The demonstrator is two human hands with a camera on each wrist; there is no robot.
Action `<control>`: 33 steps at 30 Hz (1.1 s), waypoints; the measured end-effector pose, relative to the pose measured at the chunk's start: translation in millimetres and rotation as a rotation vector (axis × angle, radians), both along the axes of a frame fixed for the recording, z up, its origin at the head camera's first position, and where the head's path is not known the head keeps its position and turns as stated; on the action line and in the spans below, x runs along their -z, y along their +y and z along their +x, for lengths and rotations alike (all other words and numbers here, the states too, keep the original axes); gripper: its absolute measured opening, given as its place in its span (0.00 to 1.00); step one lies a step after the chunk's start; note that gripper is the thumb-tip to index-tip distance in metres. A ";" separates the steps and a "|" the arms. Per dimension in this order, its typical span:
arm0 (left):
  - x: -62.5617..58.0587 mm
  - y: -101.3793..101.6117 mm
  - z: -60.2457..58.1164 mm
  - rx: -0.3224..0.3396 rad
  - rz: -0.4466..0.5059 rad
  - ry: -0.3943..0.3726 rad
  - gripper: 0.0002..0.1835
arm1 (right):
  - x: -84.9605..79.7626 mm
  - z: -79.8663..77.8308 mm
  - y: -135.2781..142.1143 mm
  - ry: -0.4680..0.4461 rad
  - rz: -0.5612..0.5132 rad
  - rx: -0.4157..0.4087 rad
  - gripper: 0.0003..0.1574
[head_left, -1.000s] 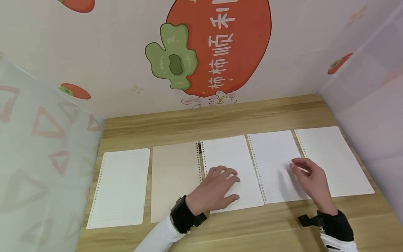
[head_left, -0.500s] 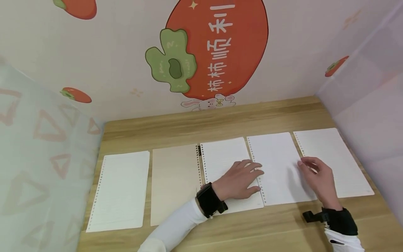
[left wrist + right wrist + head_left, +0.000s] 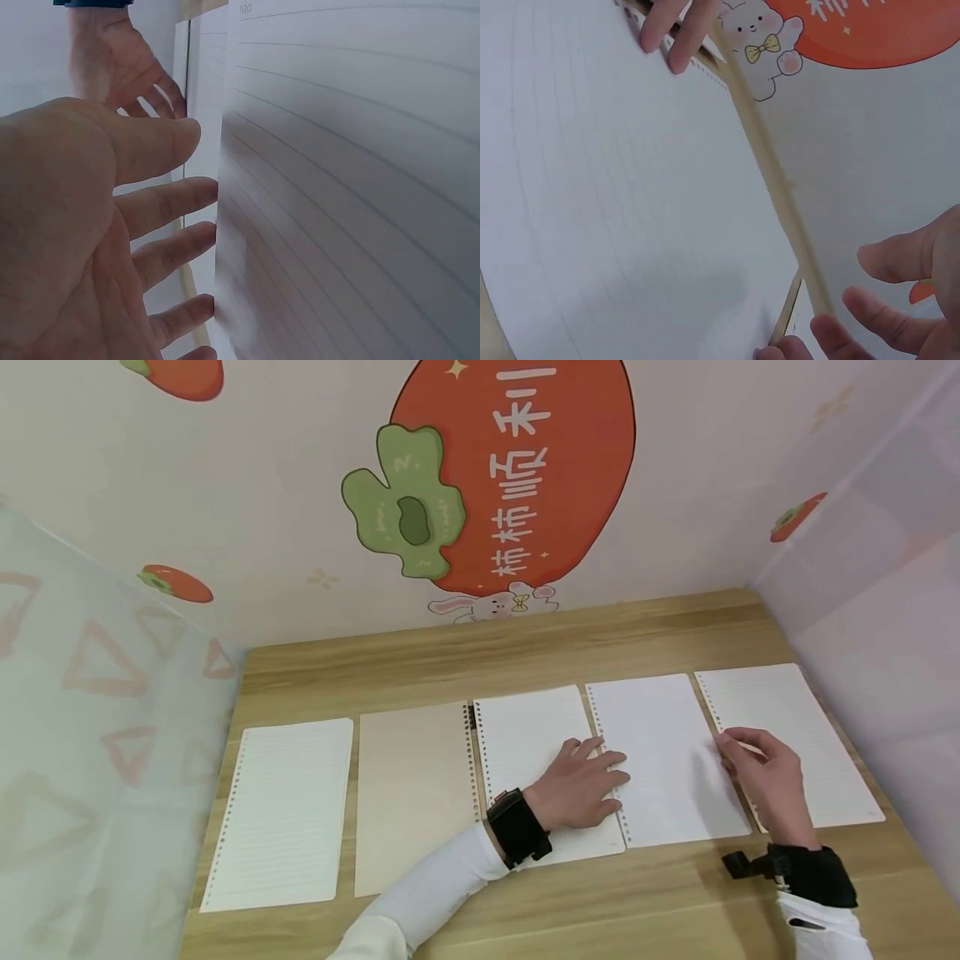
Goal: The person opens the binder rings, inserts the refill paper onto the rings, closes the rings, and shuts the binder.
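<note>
My left hand (image 3: 581, 781) lies with spread fingers across the lined right page (image 3: 528, 722) of a ring-hole notebook. Its fingertips touch the punched left edge of a loose-leaf sheet (image 3: 656, 727). At that sheet's right edge is my right hand (image 3: 768, 781), fingers loosely bent and fingertips right at the margin. In the right wrist view, the thumb and index finger of the right hand (image 3: 900, 300) stand apart with nothing between them. A beige notebook cover (image 3: 412, 802) is left of the lined page, its black binding strip (image 3: 473, 717) showing at the top.
Another lined sheet (image 3: 277, 810) lies at the far left, and one more lined sheet (image 3: 780, 718) lies at the far right. All rest on a wooden table (image 3: 465, 652) below a wall (image 3: 270, 468) printed with persimmons. Printed side panels (image 3: 90, 760) border the table.
My left hand has moved right, from the middle of the lined page to the loose-leaf sheet's punched edge. My right hand has shifted slightly right, to the sheet's right edge.
</note>
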State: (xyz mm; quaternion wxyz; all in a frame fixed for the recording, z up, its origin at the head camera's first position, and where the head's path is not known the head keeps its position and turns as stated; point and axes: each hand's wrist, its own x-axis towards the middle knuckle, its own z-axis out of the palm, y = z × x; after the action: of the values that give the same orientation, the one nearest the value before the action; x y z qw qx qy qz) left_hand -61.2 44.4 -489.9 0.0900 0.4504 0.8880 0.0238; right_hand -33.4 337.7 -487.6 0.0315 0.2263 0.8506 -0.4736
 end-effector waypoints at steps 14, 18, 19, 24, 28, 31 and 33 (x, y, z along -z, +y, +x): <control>0.8 0.5 -2.2 0.002 0.014 -0.068 0.23 | -6.4 -5.9 2.2 -0.010 -0.015 -0.022 0.35; 1.8 0.6 -3.1 0.004 0.019 -0.068 0.22 | -6.1 -11.4 5.1 -0.032 -0.052 -0.002 0.34; 2.2 0.6 -3.4 0.005 0.019 -0.067 0.22 | -6.0 -12.4 6.1 -0.033 -0.062 0.002 0.34; 2.3 1.2 -3.8 0.005 0.015 -0.069 0.22 | -6.8 -13.1 12.2 -0.027 -0.105 -0.028 0.32; 0.6 1.3 -2.5 0.001 0.015 -0.067 0.22 | -7.8 -13.9 18.9 -0.066 -0.067 -0.134 0.38; -0.4 1.0 -1.0 -0.006 0.014 -0.066 0.21 | -8.2 -14.6 23.1 -0.121 0.003 -0.239 0.43; -1.0 0.9 -0.5 -0.007 0.015 -0.067 0.21 | -7.9 -14.7 25.5 -0.161 0.054 -0.301 0.45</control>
State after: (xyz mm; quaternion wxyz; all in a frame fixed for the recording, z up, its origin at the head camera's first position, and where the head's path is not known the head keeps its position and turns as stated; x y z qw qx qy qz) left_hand -61.6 45.2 -488.9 0.1163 0.4467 0.8859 0.0457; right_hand -48.1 363.2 -479.7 0.1639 0.1346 0.8819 -0.4210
